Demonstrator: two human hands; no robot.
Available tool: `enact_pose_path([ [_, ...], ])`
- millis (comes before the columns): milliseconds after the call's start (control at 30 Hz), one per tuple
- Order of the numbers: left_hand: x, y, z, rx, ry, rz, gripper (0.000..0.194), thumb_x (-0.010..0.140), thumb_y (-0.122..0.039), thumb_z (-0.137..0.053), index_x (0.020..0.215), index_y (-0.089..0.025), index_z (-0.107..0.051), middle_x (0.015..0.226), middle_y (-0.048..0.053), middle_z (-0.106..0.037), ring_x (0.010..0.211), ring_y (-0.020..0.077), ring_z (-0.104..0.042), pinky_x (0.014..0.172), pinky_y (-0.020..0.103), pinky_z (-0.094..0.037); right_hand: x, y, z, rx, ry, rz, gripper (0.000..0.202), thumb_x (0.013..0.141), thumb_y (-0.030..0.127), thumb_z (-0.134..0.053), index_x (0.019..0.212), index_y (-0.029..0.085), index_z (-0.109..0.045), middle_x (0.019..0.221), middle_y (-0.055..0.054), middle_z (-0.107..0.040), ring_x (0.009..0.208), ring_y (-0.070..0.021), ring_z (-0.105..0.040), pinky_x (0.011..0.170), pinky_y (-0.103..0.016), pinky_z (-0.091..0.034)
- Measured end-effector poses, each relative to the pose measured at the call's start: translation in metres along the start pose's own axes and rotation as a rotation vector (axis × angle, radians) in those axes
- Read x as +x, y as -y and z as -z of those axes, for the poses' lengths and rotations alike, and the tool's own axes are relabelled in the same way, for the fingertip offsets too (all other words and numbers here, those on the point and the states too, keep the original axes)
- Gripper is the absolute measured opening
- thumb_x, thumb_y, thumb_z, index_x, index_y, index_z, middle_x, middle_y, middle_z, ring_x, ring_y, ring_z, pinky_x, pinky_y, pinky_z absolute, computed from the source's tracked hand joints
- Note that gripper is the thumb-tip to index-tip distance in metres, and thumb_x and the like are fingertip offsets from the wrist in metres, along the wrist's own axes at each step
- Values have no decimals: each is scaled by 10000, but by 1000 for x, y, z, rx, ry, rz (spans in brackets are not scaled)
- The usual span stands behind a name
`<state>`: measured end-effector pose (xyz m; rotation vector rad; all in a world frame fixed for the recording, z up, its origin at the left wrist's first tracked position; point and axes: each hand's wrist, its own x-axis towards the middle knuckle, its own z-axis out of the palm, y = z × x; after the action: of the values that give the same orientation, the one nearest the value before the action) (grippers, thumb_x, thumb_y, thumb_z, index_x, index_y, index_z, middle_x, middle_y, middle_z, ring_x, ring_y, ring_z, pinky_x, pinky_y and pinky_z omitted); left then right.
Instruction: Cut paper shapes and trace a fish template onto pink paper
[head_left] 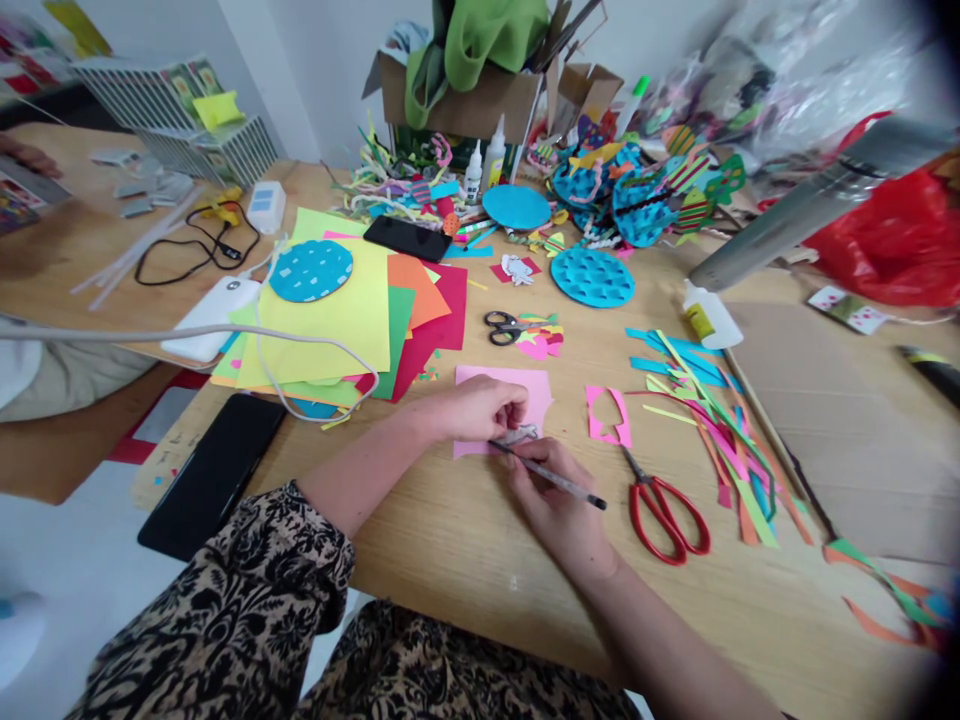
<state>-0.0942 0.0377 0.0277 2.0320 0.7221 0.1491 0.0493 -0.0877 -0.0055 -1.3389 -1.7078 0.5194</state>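
Note:
My right hand grips a slim pen, whose tip end rests at the pink sheet of paper. With fingers curled, my left hand presses a small white paper cutout against that sheet; the fingers partly cover it. A pink paper frame with a cut-out hole lies to the right. Close to it rest red-handled scissors. Beyond the sheet are small black-handled scissors and a few coloured paper scraps.
Coloured paper sheets, a white cable and a black phone lie left. Paper strips, a glue bottle and cardboard are right. Blue discs and craft pieces lie behind. Another person's hand shows far left.

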Motion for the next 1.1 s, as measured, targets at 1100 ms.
enact_pose_path([
  [1100, -5, -6, -1, 51, -11, 42, 230, 707, 7, -537, 845, -170, -588, 768, -13, -651, 707, 109, -589, 633, 211, -404, -5, 0, 12, 27, 104, 115, 211, 868, 63, -558, 999, 227, -540, 815, -42, -618, 721, -173, -590, 627, -310, -496],
])
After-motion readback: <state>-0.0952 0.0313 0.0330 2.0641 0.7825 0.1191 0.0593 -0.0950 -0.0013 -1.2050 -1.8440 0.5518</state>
